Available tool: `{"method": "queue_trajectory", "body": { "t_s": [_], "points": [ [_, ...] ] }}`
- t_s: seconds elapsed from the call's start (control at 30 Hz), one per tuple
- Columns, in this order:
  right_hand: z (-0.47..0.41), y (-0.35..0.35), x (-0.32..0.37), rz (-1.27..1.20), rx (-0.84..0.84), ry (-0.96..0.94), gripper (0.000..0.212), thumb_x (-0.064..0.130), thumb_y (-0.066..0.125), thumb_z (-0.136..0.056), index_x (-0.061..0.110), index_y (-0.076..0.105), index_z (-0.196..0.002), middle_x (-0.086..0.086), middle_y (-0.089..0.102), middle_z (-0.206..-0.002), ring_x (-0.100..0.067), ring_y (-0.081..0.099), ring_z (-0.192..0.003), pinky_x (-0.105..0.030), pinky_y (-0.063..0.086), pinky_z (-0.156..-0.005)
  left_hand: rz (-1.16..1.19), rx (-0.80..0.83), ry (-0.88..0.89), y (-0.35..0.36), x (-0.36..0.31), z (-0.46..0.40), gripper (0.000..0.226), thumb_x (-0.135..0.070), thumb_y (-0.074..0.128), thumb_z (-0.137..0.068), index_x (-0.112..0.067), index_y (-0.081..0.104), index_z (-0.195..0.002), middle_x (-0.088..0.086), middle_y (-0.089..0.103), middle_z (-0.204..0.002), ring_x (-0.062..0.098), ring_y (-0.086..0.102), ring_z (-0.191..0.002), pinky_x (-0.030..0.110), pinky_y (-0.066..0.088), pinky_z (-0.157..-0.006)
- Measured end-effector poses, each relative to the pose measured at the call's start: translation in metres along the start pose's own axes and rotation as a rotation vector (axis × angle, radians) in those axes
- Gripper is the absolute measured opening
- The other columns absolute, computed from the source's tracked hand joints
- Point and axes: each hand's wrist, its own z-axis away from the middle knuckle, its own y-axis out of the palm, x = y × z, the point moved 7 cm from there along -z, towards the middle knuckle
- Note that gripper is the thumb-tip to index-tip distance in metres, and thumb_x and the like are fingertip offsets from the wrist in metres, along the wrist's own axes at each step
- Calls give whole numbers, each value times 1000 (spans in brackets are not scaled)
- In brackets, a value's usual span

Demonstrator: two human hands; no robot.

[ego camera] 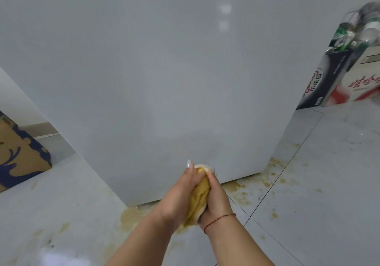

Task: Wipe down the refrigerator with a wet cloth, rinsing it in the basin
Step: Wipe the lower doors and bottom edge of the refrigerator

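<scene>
The white refrigerator [164,70] fills the upper and middle view, its flat front facing me and its bottom edge meeting the floor. A bunched yellow cloth [200,197] with a pale edge sits squeezed between both hands in front of the fridge's lower part. My left hand [181,193] wraps the cloth from the left, thumb up. My right hand [216,195], with a red string bracelet at the wrist, grips it from the right. No basin is in view.
Yellowish-brown wet stains [257,181] spread over the grey floor tiles along the fridge's base. A brown and blue cardboard box [18,154] lies at the left. Printed cartons [333,80] holding empty cans stand at the right, beside the fridge.
</scene>
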Motion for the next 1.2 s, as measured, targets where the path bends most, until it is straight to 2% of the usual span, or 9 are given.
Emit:
{"method": "queue_trajectory", "body": {
  "t_s": [0.17, 0.27, 0.4, 0.5, 0.63, 0.73, 0.93, 1.03, 1.2],
  "points": [
    [-21, -57, 24, -115, -329, -72, 44, 48, 51, -94, 12, 58, -117, -15, 66, -102, -31, 63, -89, -44, 48, -81, -13, -154, 107, -2, -9, -4, 60, -64, 35, -92, -22, 67, -120, -6, 55, -139, 12, 39, -136, 38, 26, -116],
    [-41, -94, 68, -129, -518, -250, 53, 55, 45, -94, 17, 53, -129, -11, 62, -123, -28, 61, -98, -39, 53, -69, 42, -237, 152, -10, -3, -3, 45, -42, 39, -100, -12, 69, -114, -3, 67, -123, 11, 51, -127, 39, 35, -112],
    [-39, -107, 139, -18, -683, -454, 50, 46, 34, -101, 15, 42, -139, -7, 51, -133, -29, 54, -114, -37, 47, -83, 97, -372, 101, -32, 7, -5, 41, -34, 41, -102, -5, 69, -108, 10, 73, -108, 21, 62, -113, 40, 47, -100],
    [-50, -82, 155, 17, -628, -512, 45, 42, 30, -103, 23, 38, -142, -8, 49, -135, -26, 55, -102, -36, 51, -65, 121, -449, 120, -43, 1, -3, 38, -30, 41, -102, -3, 68, -104, 14, 73, -103, 25, 65, -106, 44, 49, -96],
    [-58, -43, 132, 61, -597, -592, 45, 39, 33, -99, 44, 33, -144, -5, 50, -128, -26, 56, -108, -48, 49, -97, 171, -585, 171, -63, -13, 10, 35, -24, 40, -103, -1, 65, -98, 16, 70, -89, 28, 66, -94, 40, 52, -82],
    [-40, 2, 96, 21, -488, -585, 48, 38, 34, -101, 45, 23, -147, 0, 24, -144, -15, 45, -114, -43, 39, -107, 213, -682, 213, -84, -20, 25, 35, -24, 39, -103, -3, 64, -91, 14, 66, -78, 27, 64, -82, 36, 51, -73],
    [4, 87, 35, 134, -197, -739, 52, 50, 43, -91, 51, 27, -141, 24, 12, -138, 2, 27, -132, -27, 26, -109, 319, -757, 295, -115, -39, 50, 41, -29, 36, -104, -3, 62, -86, 13, 62, -72, 25, 62, -72, 35, 50, -70],
    [19, 111, 27, 158, -117, -888, 46, 56, 47, -78, 50, 36, -122, 13, 23, -149, -6, 29, -137, -32, 27, -114, 333, -776, 350, -129, -49, 62, 45, -31, 33, -105, -3, 62, -87, 14, 63, -72, 25, 62, -72, 35, 51, -71],
    [43, 154, 0, 578, -8, -1179, 73, 74, 18, -87, 36, 19, -149, 12, 9, -151, -5, 9, -141, -34, 18, -118, 344, -847, 412, -152, -62, 82, 46, -31, 31, -105, -2, 61, -84, 12, 63, -67, 25, 61, -68, 36, 49, -69]
  ]
}}
